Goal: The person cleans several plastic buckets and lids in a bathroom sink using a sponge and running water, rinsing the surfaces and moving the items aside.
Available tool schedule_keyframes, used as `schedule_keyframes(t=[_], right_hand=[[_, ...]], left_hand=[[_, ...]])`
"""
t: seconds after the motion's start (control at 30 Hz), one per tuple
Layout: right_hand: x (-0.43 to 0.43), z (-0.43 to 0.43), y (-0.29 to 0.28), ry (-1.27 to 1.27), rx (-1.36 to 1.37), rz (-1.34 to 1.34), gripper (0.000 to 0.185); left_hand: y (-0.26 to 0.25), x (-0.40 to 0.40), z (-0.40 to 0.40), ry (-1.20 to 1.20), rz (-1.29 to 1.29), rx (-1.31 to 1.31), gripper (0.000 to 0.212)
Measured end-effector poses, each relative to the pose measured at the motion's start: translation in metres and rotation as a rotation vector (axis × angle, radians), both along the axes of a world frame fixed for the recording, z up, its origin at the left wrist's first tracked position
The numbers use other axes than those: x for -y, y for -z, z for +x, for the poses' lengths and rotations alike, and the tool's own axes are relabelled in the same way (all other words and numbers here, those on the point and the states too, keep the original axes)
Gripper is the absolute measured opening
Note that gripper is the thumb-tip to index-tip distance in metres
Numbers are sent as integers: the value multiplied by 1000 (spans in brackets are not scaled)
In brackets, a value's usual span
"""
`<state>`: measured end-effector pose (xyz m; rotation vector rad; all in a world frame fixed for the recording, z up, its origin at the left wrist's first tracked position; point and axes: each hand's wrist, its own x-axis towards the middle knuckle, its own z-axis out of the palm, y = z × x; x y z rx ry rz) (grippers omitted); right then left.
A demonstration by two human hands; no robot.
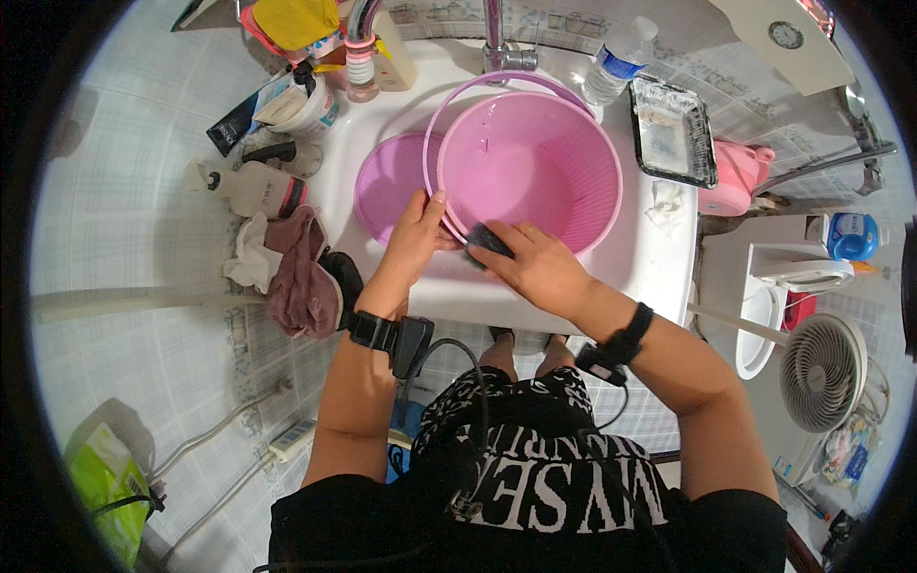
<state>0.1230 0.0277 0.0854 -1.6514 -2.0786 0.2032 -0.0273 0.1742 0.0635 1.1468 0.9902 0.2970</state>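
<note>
A pink plastic bucket (526, 168) stands tilted in the white washbasin (458, 294), its open mouth facing up. The bucket's loop handle (432, 118) is swung towards the left. My left hand (415, 233) grips this handle beside the bucket's near left rim, thumb on top. In my right hand (541, 261) is a dark scrubbing sponge (488, 245), pressed at the handle's near end by the rim. A round purple-pink lid or basin (390, 183) lies to the left, partly hidden by bucket and left hand.
A chrome faucet (494, 43) rises behind the bucket. On the right are a water bottle (620, 64), a black tray (672, 132) and crumpled tissue (666, 204). Left of the basin are a pump bottle (261, 190) and a mauve cloth (301, 279). A fan (820, 372) stands right.
</note>
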Motion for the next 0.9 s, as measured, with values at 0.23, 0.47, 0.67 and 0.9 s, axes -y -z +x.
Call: schedule_keyframes(t=[0.23, 0.47, 0.67, 0.9], right_hand=[[-13, -8, 8, 52, -32, 57, 35], [16, 11, 4, 20, -9, -31, 36], [27, 12, 10, 105, -115, -89, 38], [30, 2, 29, 240, -126, -33, 42]], left_hand=[[9, -6, -4, 120, 200, -115, 31], [-12, 2, -1, 133, 228, -3, 21], [-20, 11, -15, 335, 402, 60, 24], [-23, 26, -23, 372, 358, -20, 49]])
